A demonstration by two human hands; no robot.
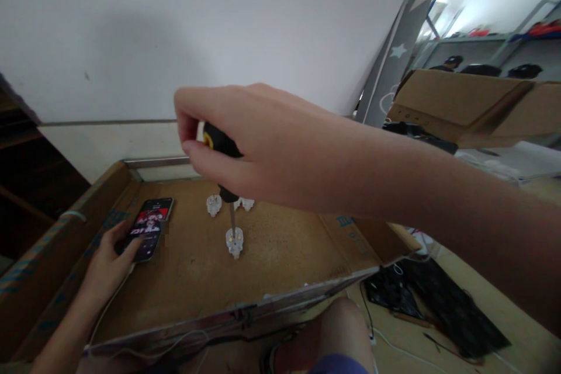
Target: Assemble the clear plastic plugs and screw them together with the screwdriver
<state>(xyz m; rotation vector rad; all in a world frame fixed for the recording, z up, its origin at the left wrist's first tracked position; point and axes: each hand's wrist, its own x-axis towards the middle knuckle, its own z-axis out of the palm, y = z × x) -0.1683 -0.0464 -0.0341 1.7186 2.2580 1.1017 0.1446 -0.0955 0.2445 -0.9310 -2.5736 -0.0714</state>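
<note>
My right hand [245, 140] is closed around the black and yellow handle of a screwdriver [225, 143], which it holds upright. The screwdriver's metal shaft points down, and its tip meets a small white plug part [234, 243] lying on the cardboard. Behind it are a second white plug part [214, 205] and another white piece [246, 203], partly hidden by my hand and the handle. At the left, my left hand [109, 254] grips the lower end of a smartphone [150, 228]. Its thumb lies over the lit screen, which shows a red and white picture.
The cardboard work surface [188, 280] has raised sides at left and right. A white panel [219, 29] stands behind it. A cable runs beside my left hand. My knee [344, 327] is below the front edge. Cardboard boxes [456, 99] and several people stand at the right.
</note>
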